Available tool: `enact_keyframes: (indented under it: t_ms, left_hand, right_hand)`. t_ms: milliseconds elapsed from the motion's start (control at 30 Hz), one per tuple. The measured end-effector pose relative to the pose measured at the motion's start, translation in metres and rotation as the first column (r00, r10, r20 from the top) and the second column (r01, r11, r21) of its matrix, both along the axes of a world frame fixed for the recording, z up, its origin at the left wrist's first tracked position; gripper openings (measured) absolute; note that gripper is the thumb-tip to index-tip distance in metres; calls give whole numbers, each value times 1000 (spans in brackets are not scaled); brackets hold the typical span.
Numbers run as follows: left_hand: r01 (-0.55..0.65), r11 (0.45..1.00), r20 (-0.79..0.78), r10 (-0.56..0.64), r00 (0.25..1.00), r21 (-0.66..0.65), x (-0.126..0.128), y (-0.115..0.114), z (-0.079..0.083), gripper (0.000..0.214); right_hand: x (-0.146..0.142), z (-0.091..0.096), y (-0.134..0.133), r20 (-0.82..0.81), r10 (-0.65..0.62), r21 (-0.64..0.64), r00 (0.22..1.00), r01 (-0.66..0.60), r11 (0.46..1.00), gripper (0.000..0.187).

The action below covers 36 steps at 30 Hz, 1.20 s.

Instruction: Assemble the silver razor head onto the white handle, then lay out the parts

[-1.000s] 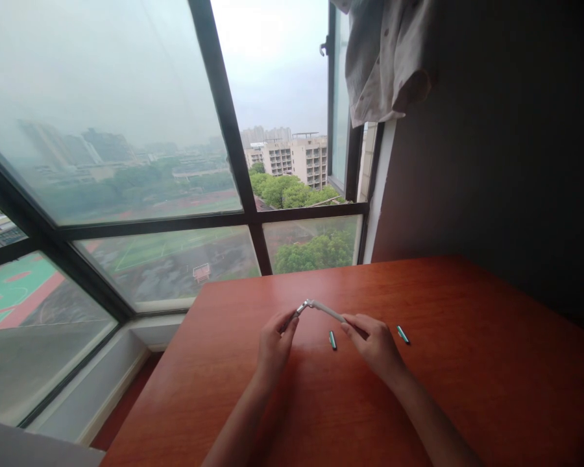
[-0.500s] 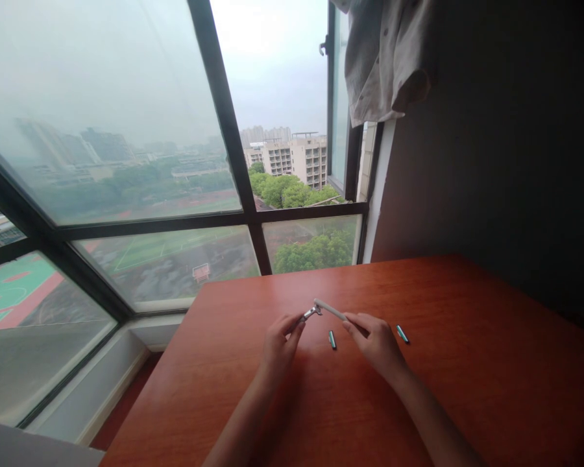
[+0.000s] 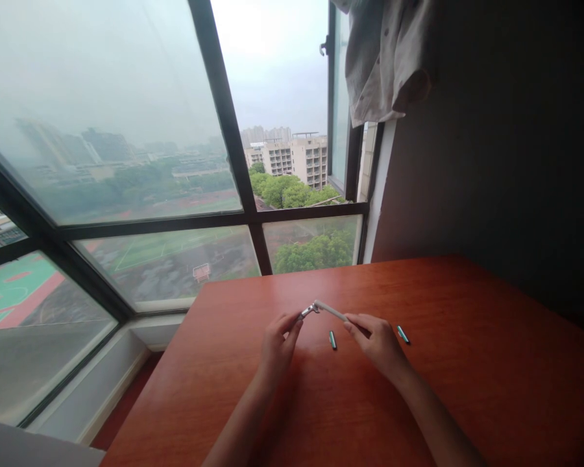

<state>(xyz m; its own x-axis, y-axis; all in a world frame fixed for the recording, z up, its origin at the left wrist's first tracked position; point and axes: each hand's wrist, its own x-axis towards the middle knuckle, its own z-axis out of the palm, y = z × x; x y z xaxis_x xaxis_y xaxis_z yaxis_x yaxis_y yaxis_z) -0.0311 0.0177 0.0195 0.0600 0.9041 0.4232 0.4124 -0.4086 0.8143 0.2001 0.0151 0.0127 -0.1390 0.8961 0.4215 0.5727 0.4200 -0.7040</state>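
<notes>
Over a reddish-brown wooden table (image 3: 467,363) both my hands hold one slim object, a pale razor-like handle (image 3: 329,311) with a small metal head (image 3: 308,311). My right hand (image 3: 378,344) grips the handle's near end, fingers closed round it. My left hand (image 3: 278,342) pinches the metal head between thumb and fingertips. Two small teal cartridges lie on the table: one (image 3: 331,339) between my hands, the other (image 3: 403,335) just right of my right hand.
A large dark-framed window (image 3: 233,162) rises behind the table's far edge, with a sill (image 3: 160,324) at the left. A pale garment (image 3: 384,58) hangs at the top by a dark wall (image 3: 506,143). The table's left edge drops off near my left arm.
The handle tilted slightly, its head dipping and then rising a little again. Both hands stayed nearly in place; the cartridges did not move.
</notes>
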Motion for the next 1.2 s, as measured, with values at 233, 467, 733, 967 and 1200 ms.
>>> enact_keyframes:
  t_ms: [233, 467, 733, 967, 1200]
  left_hand:
    - [62, 998, -25, -62, 998, -21, 1, 0, -1, 28]
    - [40, 999, 39, -38, 998, -30, 3, -3, 4, 30]
    - [6, 998, 116, 1, 993, -67, 4, -2, 1, 31]
    - [25, 985, 219, 14, 976, -172, 6, -1, -5, 36]
    - [281, 882, 501, -59, 863, -379, 19, -4, -5, 51]
  right_hand:
    - [-1, 1, 0, -17, -3, -15, 1000, 3, 1000, 30]
    - [-3, 1, 0, -132, 17, -83, 991, -28, 996, 35]
    - [-7, 3, -2, -178, 50, -166, 983, -80, 983, 43]
    - [-8, -4, 0, -208, 41, -222, 977, -88, 971, 46]
    - [-13, -3, -3, -278, 43, -167, 960, -92, 982, 46]
